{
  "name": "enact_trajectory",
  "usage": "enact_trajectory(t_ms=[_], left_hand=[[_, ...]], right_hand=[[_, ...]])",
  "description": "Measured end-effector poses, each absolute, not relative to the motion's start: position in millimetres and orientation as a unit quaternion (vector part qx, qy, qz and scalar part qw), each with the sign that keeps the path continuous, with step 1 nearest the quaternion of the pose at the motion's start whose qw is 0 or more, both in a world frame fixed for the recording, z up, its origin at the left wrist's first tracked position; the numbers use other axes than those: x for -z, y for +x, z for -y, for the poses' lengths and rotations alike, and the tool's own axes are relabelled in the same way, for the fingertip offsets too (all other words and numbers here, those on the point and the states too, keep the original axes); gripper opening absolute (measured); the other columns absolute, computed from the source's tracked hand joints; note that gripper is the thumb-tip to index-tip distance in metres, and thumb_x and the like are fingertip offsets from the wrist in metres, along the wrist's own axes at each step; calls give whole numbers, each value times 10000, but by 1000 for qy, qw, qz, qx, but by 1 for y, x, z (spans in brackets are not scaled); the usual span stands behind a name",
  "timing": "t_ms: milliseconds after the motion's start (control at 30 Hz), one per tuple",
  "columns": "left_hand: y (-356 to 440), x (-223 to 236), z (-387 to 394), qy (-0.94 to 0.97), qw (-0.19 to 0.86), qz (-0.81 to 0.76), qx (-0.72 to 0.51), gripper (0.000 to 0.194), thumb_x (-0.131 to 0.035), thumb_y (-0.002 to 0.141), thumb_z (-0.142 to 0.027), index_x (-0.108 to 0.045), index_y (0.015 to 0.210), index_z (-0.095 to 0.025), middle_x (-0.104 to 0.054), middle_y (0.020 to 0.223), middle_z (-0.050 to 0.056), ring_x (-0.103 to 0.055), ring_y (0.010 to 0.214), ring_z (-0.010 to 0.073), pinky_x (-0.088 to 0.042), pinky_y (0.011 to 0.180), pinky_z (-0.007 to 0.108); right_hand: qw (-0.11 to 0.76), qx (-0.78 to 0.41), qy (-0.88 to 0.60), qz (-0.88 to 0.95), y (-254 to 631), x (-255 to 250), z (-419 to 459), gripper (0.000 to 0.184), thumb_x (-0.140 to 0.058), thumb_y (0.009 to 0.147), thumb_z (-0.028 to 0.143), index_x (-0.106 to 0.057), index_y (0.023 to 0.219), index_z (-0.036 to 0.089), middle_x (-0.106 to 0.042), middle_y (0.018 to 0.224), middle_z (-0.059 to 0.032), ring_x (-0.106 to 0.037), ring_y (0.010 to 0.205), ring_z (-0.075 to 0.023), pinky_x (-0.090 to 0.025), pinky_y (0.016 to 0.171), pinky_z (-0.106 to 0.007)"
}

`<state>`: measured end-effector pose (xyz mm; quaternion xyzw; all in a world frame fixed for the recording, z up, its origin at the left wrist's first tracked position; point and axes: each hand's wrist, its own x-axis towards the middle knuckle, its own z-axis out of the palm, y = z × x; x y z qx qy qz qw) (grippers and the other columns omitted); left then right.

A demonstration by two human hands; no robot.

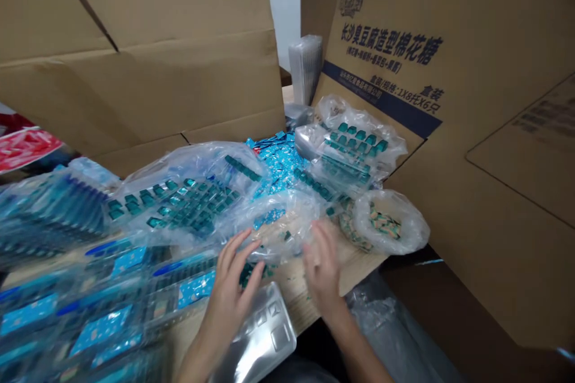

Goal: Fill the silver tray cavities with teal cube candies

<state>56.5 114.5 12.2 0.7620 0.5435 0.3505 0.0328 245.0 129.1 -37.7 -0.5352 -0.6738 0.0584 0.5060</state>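
Cardboard flaps [135,30] ring your work surface. Your left hand [227,305] and right hand [321,269] are both open, fingers spread, at a crumpled clear plastic bag [278,227] lying crosswise, neither closed around it. Just beside your left hand lie a silvery moulded tray [258,335] and blue-labelled trays [103,326]; farther off, bags of teal pieces [188,203] sit below a carton flap [381,54] printed 长沙臭豆腐造型棉花糖.
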Motion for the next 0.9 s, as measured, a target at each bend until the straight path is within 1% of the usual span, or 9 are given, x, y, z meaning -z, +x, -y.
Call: enact_trajectory(t_ms=[100, 167, 233, 333, 433, 500, 633, 767, 900], left_hand=[[57, 8, -120, 733, 7, -584, -348, 299, -419, 979, -263, -556, 1239, -205, -474, 1428, 187, -384, 1382, 345, -345, 1095, 603], [54, 24, -135, 728, 7, -598, -334, 333, -401, 971, -275, -579, 1222, -148, -478, 1415, 247, -385, 1377, 403, -297, 1078, 687], [53, 33, -150, 735, 25, -592, -329, 347, -409, 958, -291, -596, 1201, -128, -507, 1384, 268, -436, 1341, 423, -308, 1050, 717], [52, 27, -153, 739, 46, -587, -328, 359, -440, 949, -316, -587, 1227, -144, -501, 1409, 242, -450, 1349, 395, -310, 1082, 680], [41, 6, -120, 717, 64, -608, -335, 375, -437, 970, -339, -544, 1288, -173, -451, 1471, 195, -436, 1379, 314, -351, 1125, 553], [29, -2, -83, 681, 89, -628, -366, 328, -439, 982, -326, -557, 1268, -216, -496, 1440, 143, -467, 1359, 263, -370, 1132, 493], [20, 26, 0, 572, 193, -677, -421, 270, -475, 973, -328, -599, 1203, -261, -555, 1382, 96, -506, 1331, 251, -353, 1149, 484], [33, 81, 46, 395, 366, -723, -433, 606, -477, 952, -473, -292, 1475, -230, -305, 1579, 148, -277, 1478, 289, -235, 1200, 490], [44, 95, 39, 394, 418, -699, -426, 801, -504, 907, -569, -140, 1521, -203, -164, 1627, 179, -183, 1503, 300, -234, 1196, 472]], right_hand=[[449, -48, -464, 762, 209, 38, -126, 448, -540, 942, 341, -526, 1383, 266, -583, 1404, -102, -497, 1338, -253, -385, 1128, -473], [418, -44, -471, 776, 195, 44, -142, 450, -549, 939, 329, -545, 1375, 217, -559, 1428, -142, -460, 1370, -291, -349, 1138, -541], [402, -52, -498, 766, 194, 51, -161, 435, -557, 934, 310, -584, 1332, 136, -595, 1365, -217, -505, 1325, -343, -385, 1089, -596], [393, -87, -517, 756, 206, 55, -171, 400, -572, 924, 310, -627, 1280, 137, -635, 1310, -213, -559, 1269, -343, -411, 1075, -590], [402, -142, -516, 743, 227, 50, -147, 386, -542, 939, 322, -610, 1305, 217, -591, 1390, -139, -500, 1338, -290, -353, 1145, -541], [413, -183, -528, 719, 243, 47, -122, 388, -505, 959, 334, -591, 1320, 219, -565, 1414, -141, -457, 1374, -285, -318, 1163, -546], [396, -287, -554, 674, 263, 54, -73, 375, -458, 986, 346, -588, 1306, 201, -663, 1272, -167, -618, 1211, -279, -504, 1012, -505], [352, -388, -533, 665, 248, 73, -38, 459, -484, 973, 390, -523, 1392, 208, -651, 1321, -157, -671, 1152, -247, -585, 911, -397], [335, -416, -535, 654, 234, 84, -34, 517, -521, 949, 398, -492, 1431, 212, -586, 1406, -146, -572, 1284, -255, -509, 1024, -428]])
